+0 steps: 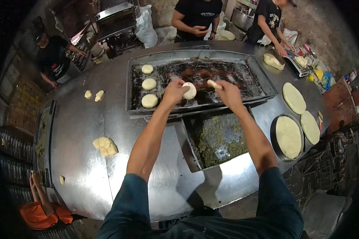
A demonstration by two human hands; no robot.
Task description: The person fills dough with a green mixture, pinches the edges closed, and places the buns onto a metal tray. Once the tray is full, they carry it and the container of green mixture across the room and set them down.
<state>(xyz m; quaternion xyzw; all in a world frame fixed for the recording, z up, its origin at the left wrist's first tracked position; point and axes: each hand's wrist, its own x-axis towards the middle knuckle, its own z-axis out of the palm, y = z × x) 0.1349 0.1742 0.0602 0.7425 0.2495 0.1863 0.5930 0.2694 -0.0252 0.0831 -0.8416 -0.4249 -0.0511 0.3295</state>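
Carefully, the left hand (pixel 174 91) pinching a dough disc (pixel 190 91) should lower it flat onto the griddle (pixel 235 75) just right of 3 discs (pixel 149 84), while the right hand (pixel 228 92) pinches another piece (pixel 214 84).

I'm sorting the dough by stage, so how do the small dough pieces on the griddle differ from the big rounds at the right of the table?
The griddle pieces are small, thick pucks; the table rounds are much wider and rolled thin. The pucks lie in a column on the dark griddle; the rounds lie on bare steel, one in a pan. Both are pale and uncooked-looking.
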